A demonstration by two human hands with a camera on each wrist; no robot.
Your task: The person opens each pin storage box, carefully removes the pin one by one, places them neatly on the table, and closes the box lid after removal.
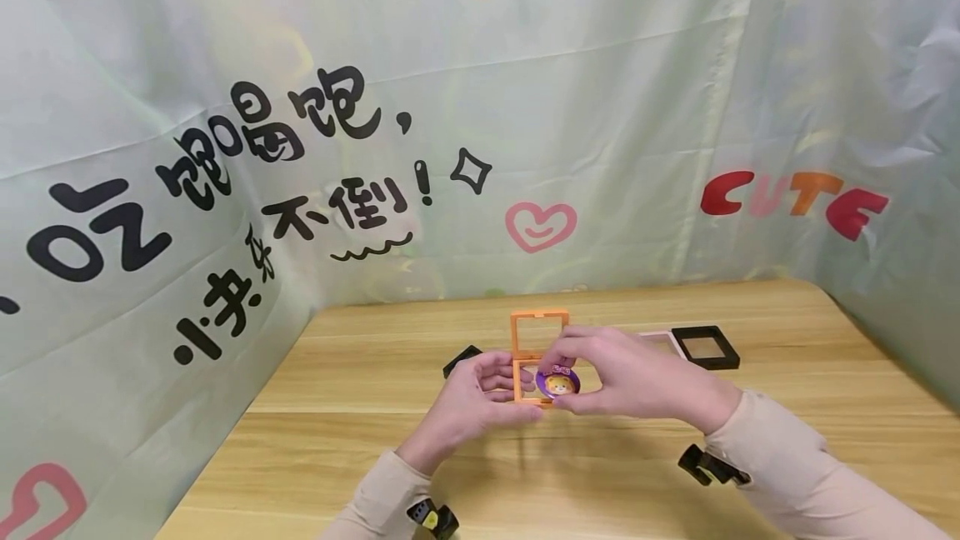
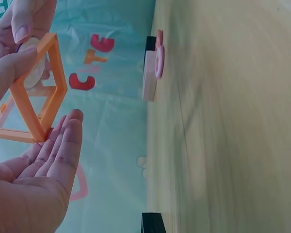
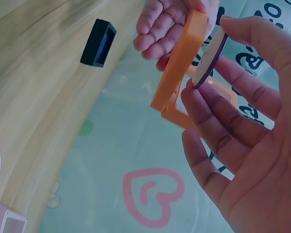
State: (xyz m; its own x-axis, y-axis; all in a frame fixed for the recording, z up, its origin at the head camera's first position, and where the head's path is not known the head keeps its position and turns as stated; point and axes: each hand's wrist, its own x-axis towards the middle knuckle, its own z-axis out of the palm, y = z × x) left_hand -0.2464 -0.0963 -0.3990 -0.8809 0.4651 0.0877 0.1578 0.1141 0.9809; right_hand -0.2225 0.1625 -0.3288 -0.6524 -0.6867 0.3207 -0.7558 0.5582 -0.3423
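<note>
Open orange square plastic frame with clear panes (image 1: 527, 354) is held above the wooden surface (image 1: 360, 373), just right of centre. My left hand (image 1: 471, 402) grips its lower panel; my right hand (image 1: 637, 375) pinches the round purple-rimmed badge (image 1: 558, 385) by its edge. Badge reads light, stiff, slick: rim hold. Panes probably thin, so rails only. Black square frame (image 1: 729, 352) bounds the right; I see more room at left.
</note>
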